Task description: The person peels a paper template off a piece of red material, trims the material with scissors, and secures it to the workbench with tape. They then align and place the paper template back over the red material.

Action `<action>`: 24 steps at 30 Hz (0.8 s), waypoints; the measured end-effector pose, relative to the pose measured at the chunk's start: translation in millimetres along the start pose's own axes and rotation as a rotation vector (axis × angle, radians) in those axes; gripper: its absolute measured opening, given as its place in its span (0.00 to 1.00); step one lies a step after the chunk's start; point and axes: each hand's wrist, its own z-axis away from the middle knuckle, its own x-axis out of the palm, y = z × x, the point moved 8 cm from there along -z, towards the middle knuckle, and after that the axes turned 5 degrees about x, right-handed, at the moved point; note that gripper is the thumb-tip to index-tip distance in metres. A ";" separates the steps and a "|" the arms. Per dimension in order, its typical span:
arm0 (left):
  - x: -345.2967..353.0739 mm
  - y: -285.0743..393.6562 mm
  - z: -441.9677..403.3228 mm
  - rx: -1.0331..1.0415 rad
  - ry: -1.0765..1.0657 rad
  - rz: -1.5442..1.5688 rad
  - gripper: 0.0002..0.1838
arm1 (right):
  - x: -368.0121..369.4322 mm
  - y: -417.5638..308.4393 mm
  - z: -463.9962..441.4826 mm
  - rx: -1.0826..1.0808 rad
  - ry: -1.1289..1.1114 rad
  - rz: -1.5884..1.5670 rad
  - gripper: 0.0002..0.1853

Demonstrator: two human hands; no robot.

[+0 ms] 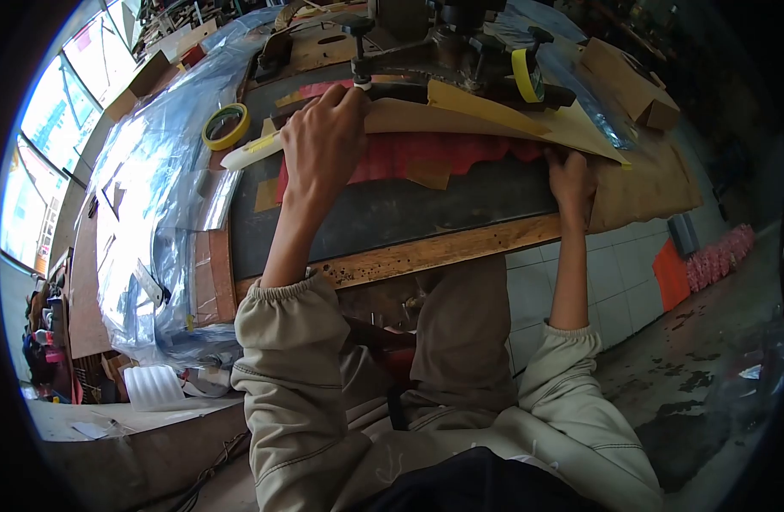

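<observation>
As our right hand (573,186), centre-right, pinches curved tan paper (409,119), likely steadying it, we can't tell our left hand's (322,145) grip.

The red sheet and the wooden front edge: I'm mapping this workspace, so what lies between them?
In the head view, a stretch of dark surface lies between the red sheet and the wooden front edge.

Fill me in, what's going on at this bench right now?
A person is working with both hands at a tan sheet: the left hand is by its left part, the right hand at its right end, though their exact grip is hard to see. Red material shows below the sheet's near edge, over a dark surface. A yellow tape roll lies to the left.
</observation>
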 end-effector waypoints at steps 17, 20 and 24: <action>-6.3 5.1 14.2 0.029 0.051 0.018 0.04 | -10.9 9.7 -10.9 0.125 0.147 0.078 0.13; -8.4 8.2 23.0 0.027 0.008 0.031 0.06 | -9.4 16.6 -16.8 0.091 0.151 0.035 0.15; -7.3 13.6 36.6 0.074 -0.038 0.024 0.07 | -16.4 38.7 -22.2 0.116 0.092 -0.028 0.18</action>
